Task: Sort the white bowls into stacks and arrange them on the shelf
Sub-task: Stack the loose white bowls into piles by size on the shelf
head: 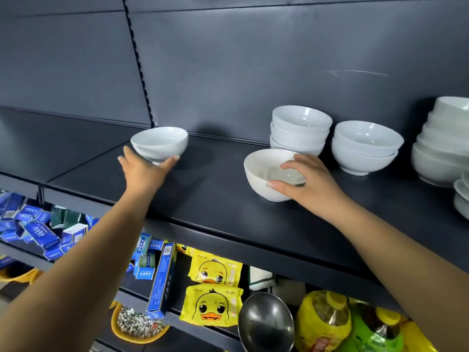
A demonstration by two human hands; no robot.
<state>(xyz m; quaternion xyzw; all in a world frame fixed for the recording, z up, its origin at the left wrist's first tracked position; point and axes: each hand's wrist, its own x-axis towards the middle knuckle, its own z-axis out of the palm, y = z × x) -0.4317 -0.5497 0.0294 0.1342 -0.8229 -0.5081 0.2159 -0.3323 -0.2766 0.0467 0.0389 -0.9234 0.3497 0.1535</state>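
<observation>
Dark matte metal shelf [208, 199] w/ dark back panel. Left hand [144, 168] cups a small white ceramic bowl [160, 143] from below, fingers spread round its base, bowl tilted and at far left of shelf; can't tell if it's lifted clear or touching the board. Left grip closed on that bowl. Right hand [308, 182] on a second white ceramic bowl [266, 174] standing upright on shelf, mid-front: thumb on the outer wall, fingers over rim into the bowl, so grip is pinching the rim. Just behind it, three-high stack of white bowls [300, 129]; to its right, two-high stack of wider white bowls [366, 146]; far right edge, taller pile of white bowls [441, 141], partly cut off. Lower shelf: blue cartons [40, 233], yellow duck-print packs [212, 304], steel bowl [265, 322], yellow oil bottle [323, 323].
</observation>
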